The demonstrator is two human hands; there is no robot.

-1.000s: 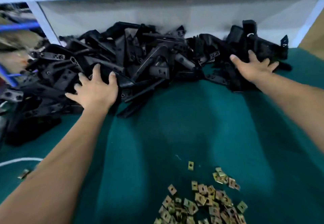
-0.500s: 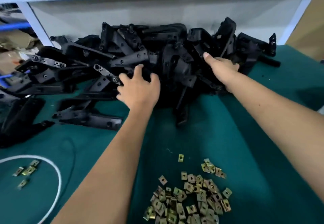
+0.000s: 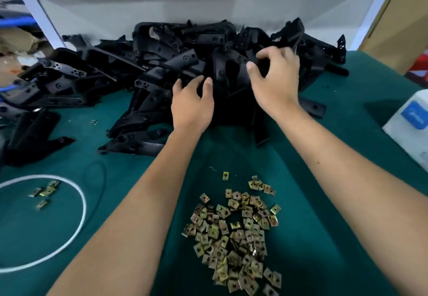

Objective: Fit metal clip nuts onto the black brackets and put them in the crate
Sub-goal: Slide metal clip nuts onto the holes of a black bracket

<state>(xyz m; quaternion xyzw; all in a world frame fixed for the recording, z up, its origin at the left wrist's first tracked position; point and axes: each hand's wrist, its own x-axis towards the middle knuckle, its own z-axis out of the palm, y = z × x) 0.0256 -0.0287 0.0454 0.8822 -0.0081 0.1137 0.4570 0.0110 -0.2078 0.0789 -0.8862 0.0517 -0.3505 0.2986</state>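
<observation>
A big heap of black plastic brackets (image 3: 143, 73) lies across the far side of the green table (image 3: 335, 214). My left hand (image 3: 191, 106) rests on the near edge of the heap, its fingers curled around a black bracket (image 3: 222, 73). My right hand (image 3: 275, 80) sits higher on the heap, thumb and fingers pinching a dark bracket part (image 3: 264, 67). A loose pile of brass-coloured metal clip nuts (image 3: 234, 233) lies on the cloth between my forearms. The crate is not in view.
A white cord loop (image 3: 81, 205) lies at the near left with a few clip nuts (image 3: 45, 191) inside it. A white and blue box (image 3: 412, 122) stands at the right edge. A white frame and panel (image 3: 208, 4) back the heap; cardboard boxes (image 3: 398, 25) stand far right.
Both hands have swept inward and drawn the brackets toward the middle and nearer to me. They went from flat and spread to curled on brackets. The view shifted, bringing the box into sight.
</observation>
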